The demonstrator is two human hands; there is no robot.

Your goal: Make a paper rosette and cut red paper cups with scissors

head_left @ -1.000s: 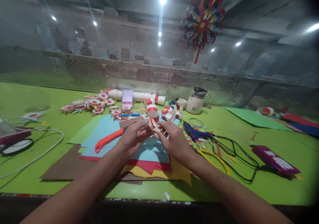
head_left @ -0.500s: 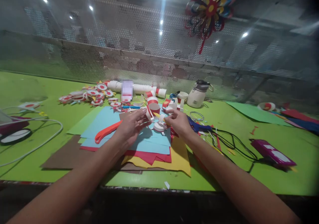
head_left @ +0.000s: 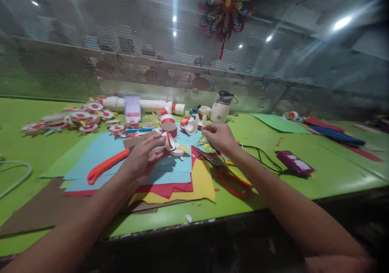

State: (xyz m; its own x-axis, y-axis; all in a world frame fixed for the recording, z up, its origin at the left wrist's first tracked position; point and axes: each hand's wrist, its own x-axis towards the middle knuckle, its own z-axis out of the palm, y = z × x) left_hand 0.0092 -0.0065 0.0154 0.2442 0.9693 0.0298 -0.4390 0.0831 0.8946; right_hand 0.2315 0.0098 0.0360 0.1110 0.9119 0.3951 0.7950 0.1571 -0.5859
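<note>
My left hand (head_left: 146, 153) is curled over the light blue paper sheets (head_left: 117, 159), its fingers closed on a small red-and-white paper ring (head_left: 169, 141). Below that ring lies a white disc (head_left: 178, 152) with yellow scraps by it. A red-banded paper cup (head_left: 168, 124) stands just behind. My right hand (head_left: 220, 137) is farther right, thumb and fingers pinched together; whatever may be between them is hidden. Scissors (head_left: 211, 157) with red handles lie under my right wrist. An orange-handled cutter (head_left: 107, 167) rests left of my left hand.
Finished-looking red-and-white discs (head_left: 80, 117) are heaped at the back left. Behind the cups lies a long white tube (head_left: 148, 105). A bottle (head_left: 221, 107) stands near the mesh. A purple box (head_left: 294, 163) with a black cable sits right, and green paper (head_left: 278, 123) lies beyond.
The view has swung right. My right hand has drawn away from the white disc toward the right, uncovering the scissors. My left hand still has the paper ring.
</note>
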